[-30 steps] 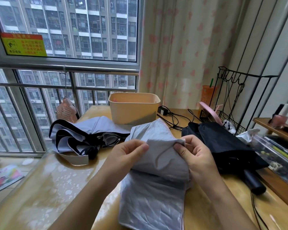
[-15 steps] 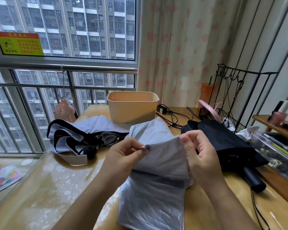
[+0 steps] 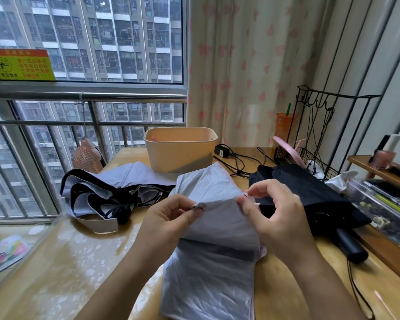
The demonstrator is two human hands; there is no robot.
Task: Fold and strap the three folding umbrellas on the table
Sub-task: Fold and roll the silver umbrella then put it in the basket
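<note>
Far left, on the floor below the table edge: a colourful printed card (image 3: 6, 252). On the window glass above: a yellow and red warning sticker (image 3: 21, 65).

On the left part of the wooden table (image 3: 63, 262): grey and black umbrella (image 3: 106, 195), canopy loose and unfolded, flaps spread, dark handle (image 3: 123, 214) pointing toward the near edge. Behind it, at the table's far left corner: a small peach-coloured fan (image 3: 87, 155).

At table centre, far side: beige plastic bin (image 3: 180, 147), upright, open at the top.

In front of the bin, reaching to the near edge: pale grey umbrella (image 3: 208, 262), canopy laid in flat pleats, not strapped.

Left hand (image 3: 169, 224): thumb and forefinger pressed together on a fabric corner at the left of the raised fold.

Right hand (image 3: 277, 218): thumb and forefinger closed on the same fold's right edge, remaining fingers curled and apart above it. Fold stretched taut between both hands.

Right of the hands: black umbrella (image 3: 314, 199), canopy bunched and unstrapped, black handle (image 3: 351, 248) pointing toward the near right. Behind it: black cables and adapter (image 3: 222, 150), black wire rack (image 3: 314, 135), orange cup (image 3: 285, 125).

Far right: wooden shelf (image 3: 379, 172) carrying small bottles.
</note>
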